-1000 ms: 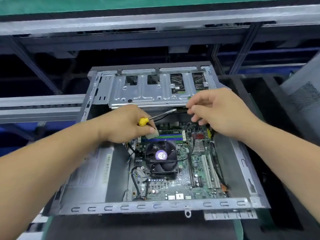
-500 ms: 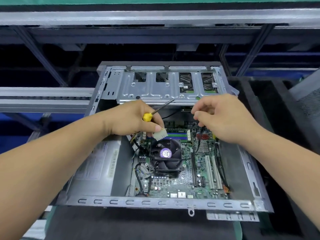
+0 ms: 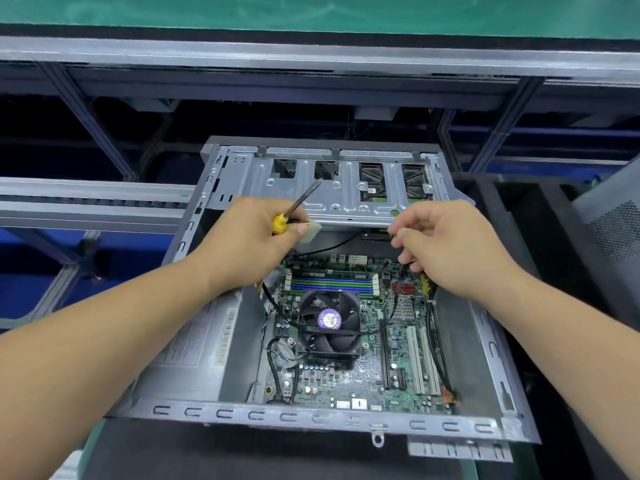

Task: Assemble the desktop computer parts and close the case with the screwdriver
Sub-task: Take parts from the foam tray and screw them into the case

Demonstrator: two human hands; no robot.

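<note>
Above the black finned fan (image 3: 329, 323) with its unreadable purple round label, left hand (image 3: 247, 239) fingers grip a yellow-handled screwdriver (image 3: 294, 209) and a white plastic connector (image 3: 311, 231), while right hand (image 3: 450, 244) fingers pinch a black cable (image 3: 403, 271) inside the open grey metal case (image 3: 311, 415).

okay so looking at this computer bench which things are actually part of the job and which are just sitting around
Part of the job: open case; motherboard with fan; screwdriver and white connector in the left hand; black cable in the right hand.

Sitting around: perforated grey panel, metal rails.
</note>
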